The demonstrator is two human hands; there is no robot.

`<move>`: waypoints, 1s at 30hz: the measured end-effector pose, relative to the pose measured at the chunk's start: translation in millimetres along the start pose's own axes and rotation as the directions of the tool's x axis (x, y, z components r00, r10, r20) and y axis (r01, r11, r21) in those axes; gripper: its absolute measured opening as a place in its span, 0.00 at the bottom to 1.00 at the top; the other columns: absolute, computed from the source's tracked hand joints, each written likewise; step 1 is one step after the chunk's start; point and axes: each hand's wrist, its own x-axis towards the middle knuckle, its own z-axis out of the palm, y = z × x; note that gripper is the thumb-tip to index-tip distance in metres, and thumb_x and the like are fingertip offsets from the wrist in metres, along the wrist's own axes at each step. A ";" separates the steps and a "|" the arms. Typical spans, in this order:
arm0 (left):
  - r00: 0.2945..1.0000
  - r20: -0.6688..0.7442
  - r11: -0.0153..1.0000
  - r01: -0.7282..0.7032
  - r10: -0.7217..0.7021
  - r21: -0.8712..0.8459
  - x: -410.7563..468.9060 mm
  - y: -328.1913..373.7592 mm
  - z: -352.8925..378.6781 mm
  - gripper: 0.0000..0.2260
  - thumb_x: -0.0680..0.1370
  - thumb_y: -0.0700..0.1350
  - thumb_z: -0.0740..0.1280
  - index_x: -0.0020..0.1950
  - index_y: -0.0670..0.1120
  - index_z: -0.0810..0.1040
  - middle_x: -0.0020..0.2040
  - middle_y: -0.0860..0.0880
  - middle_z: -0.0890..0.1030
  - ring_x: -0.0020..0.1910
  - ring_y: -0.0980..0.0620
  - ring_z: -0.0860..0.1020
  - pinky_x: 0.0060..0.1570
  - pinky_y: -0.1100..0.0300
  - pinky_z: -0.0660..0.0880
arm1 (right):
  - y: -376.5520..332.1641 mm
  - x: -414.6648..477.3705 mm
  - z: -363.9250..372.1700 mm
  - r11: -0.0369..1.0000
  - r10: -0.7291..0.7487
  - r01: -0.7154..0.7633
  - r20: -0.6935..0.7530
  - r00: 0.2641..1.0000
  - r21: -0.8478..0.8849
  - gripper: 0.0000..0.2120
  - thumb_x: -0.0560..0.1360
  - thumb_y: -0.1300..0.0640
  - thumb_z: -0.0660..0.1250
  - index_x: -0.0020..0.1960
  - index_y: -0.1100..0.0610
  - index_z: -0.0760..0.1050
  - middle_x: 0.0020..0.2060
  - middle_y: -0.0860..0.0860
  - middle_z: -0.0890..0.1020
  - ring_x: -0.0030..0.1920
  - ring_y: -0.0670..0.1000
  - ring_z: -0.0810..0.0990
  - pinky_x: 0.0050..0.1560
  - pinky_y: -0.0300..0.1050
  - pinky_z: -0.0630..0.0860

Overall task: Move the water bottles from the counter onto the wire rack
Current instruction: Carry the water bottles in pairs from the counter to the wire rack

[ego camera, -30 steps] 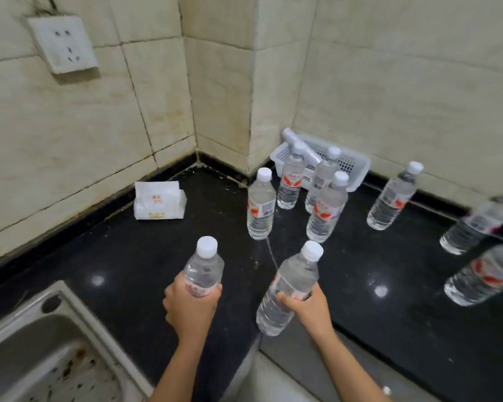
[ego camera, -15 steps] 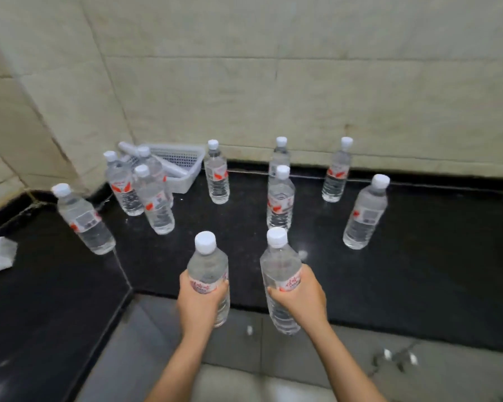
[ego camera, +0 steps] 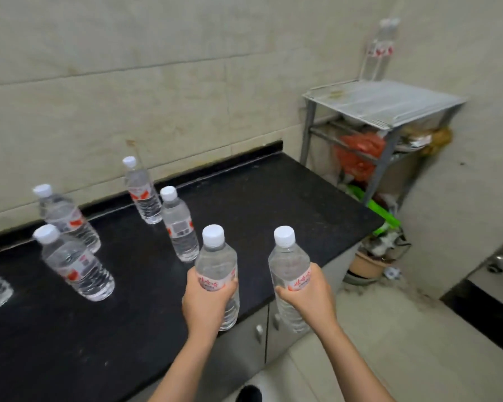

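Observation:
My left hand (ego camera: pixel 206 303) grips a clear water bottle (ego camera: pixel 217 262) with a white cap, held upright above the counter's front edge. My right hand (ego camera: pixel 308 294) grips a second bottle (ego camera: pixel 288 265), upright, just past the counter edge over the floor. Several more bottles stand on the black counter (ego camera: pixel 244 204), among them one (ego camera: pixel 178 224) close behind my left hand and one (ego camera: pixel 142 191) near the wall. The grey wire rack (ego camera: pixel 389 103) stands at the counter's right end, and two blurred bottles (ego camera: pixel 380 50) stand at the back of its top shelf.
Under the rack's top shelf lie red and yellow bags (ego camera: pixel 360 152). A green item (ego camera: pixel 381 213) and a brown pot (ego camera: pixel 366 264) sit on the floor by the rack. Grey cabinet doors (ego camera: pixel 253 335) run below the counter. A dark ledge (ego camera: pixel 485 311) is at the right.
The view has swung right, from the sink corner along the counter to the wire rack. Both hands still hold their bottles and have moved right with them.

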 end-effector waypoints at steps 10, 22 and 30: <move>0.953 0.285 0.995 -0.094 0.099 -0.030 81.0 61.8 123.8 0.23 0.64 0.48 0.75 0.55 0.49 0.72 0.52 0.46 0.81 0.51 0.42 0.78 0.51 0.52 0.74 | -1.7 93.1 -62.4 0.991 0.124 -0.134 -0.249 0.961 -0.023 0.23 0.59 0.50 0.75 0.49 0.53 0.70 0.49 0.53 0.81 0.52 0.57 0.79 0.52 0.50 0.75; 0.829 0.549 0.985 -0.163 0.105 0.058 64.3 95.9 282.4 0.18 0.65 0.50 0.74 0.48 0.52 0.69 0.48 0.45 0.79 0.48 0.40 0.78 0.49 0.50 0.75 | 81.3 132.5 -161.0 0.928 0.366 -0.361 -0.404 0.838 0.091 0.18 0.62 0.52 0.74 0.46 0.51 0.70 0.49 0.54 0.82 0.53 0.56 0.80 0.46 0.45 0.71; 0.816 0.544 0.977 -0.211 0.196 -0.035 2.5 144.2 409.4 0.18 0.65 0.48 0.75 0.50 0.49 0.72 0.48 0.45 0.80 0.44 0.44 0.76 0.43 0.57 0.69 | 159.6 177.7 -283.5 0.923 0.378 -0.361 -0.486 0.788 0.133 0.19 0.62 0.51 0.74 0.49 0.54 0.72 0.49 0.54 0.81 0.52 0.57 0.79 0.46 0.45 0.72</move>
